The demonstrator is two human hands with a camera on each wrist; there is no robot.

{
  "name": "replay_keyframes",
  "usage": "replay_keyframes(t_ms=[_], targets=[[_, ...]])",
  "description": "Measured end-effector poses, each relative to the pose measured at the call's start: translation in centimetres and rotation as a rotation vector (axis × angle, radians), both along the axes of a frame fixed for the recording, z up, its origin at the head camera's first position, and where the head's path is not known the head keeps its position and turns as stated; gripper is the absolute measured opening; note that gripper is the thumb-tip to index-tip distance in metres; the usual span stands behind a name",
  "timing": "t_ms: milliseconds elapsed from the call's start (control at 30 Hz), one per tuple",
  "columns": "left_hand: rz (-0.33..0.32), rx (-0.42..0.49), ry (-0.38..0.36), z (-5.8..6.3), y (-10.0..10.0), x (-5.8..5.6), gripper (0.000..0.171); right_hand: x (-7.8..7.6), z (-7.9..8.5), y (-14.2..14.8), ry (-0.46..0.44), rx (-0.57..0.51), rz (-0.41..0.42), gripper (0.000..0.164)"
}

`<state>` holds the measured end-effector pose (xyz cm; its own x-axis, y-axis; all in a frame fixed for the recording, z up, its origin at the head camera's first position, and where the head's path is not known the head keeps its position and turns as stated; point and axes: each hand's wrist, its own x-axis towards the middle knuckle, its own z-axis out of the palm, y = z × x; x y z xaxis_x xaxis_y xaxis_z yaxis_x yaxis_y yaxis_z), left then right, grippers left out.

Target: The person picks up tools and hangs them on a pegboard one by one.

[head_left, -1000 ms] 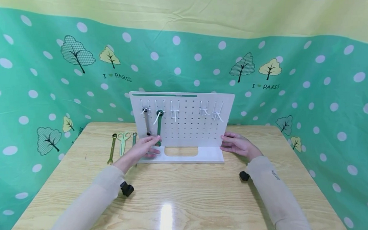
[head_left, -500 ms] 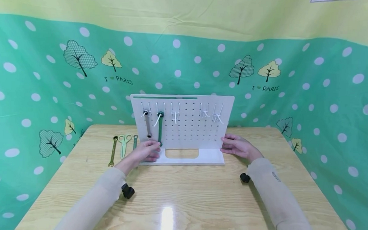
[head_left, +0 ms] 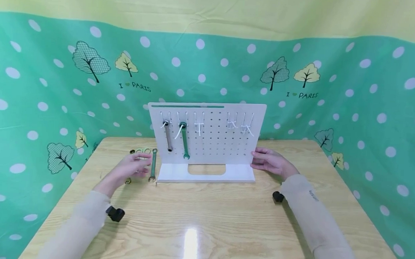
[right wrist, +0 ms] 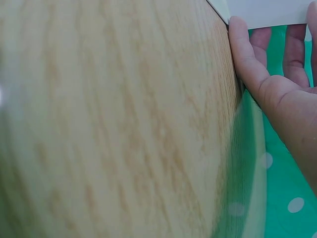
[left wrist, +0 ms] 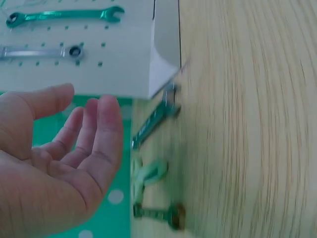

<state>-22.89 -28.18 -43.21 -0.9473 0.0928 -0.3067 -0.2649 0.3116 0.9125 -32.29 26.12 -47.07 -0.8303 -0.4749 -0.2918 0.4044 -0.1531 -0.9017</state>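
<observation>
My left hand point(head_left: 132, 167), fingers loosely bent and holding nothing, is over the tools lying left of the white pegboard point(head_left: 227, 143). It covers most of the light green scissors point(head_left: 147, 151) and a brass-coloured wrench point(head_left: 128, 181) in the head view. Just right of its fingertips lies a teal wrench point(head_left: 153, 165). My right hand point(head_left: 269, 162) holds the pegboard's right edge, with some fingers passing behind the panel in the right wrist view. On the board's left hooks hang a silver wrench point(head_left: 168, 137) and a green wrench point(head_left: 184, 142).
A white hook point(head_left: 198, 126) near the board's middle and two hooks point(head_left: 247, 128) at its right bear nothing. The board's base point(head_left: 205, 178) rests on the wooden table point(head_left: 204, 209). A green dotted curtain point(head_left: 209, 68) hangs behind and along both sides.
My left hand has let go of the green wrench's lower end and moved left over the loose tools. The green wrench now hangs slightly tilted. My right hand stays at the board's edge.
</observation>
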Motion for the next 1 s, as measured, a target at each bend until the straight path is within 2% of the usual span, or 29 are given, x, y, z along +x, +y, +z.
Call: replay_keyframes(t_ms=[100,200,367,600,767,1000], targets=[[0.009,-0.084,0.014,0.2,-2.2,0.5,0.063,-0.1,-0.2,-0.2,-0.003,-0.01,-0.002,0.03],[0.045,-0.175,0.022,0.1,-4.2,1.0,0.064,0.0,-0.5,-0.5,-0.004,-0.023,0.002,0.032],[0.108,-0.254,-0.007,-0.6,-6.2,1.1,0.066,0.2,-0.6,-0.8,-0.014,-0.026,-0.001,0.034],[0.135,-0.323,-0.015,-1.5,-6.9,1.0,0.075,0.0,-0.6,-0.9,-0.008,-0.021,0.0,0.039],[0.143,-0.362,0.021,-2.4,-6.8,0.8,0.073,-0.3,-0.4,-0.6,-0.003,0.007,0.005,0.053],[0.186,-0.328,-0.007,-2.7,-6.0,0.7,0.067,-0.2,-0.3,0.0,-0.001,0.023,-0.008,0.065]])
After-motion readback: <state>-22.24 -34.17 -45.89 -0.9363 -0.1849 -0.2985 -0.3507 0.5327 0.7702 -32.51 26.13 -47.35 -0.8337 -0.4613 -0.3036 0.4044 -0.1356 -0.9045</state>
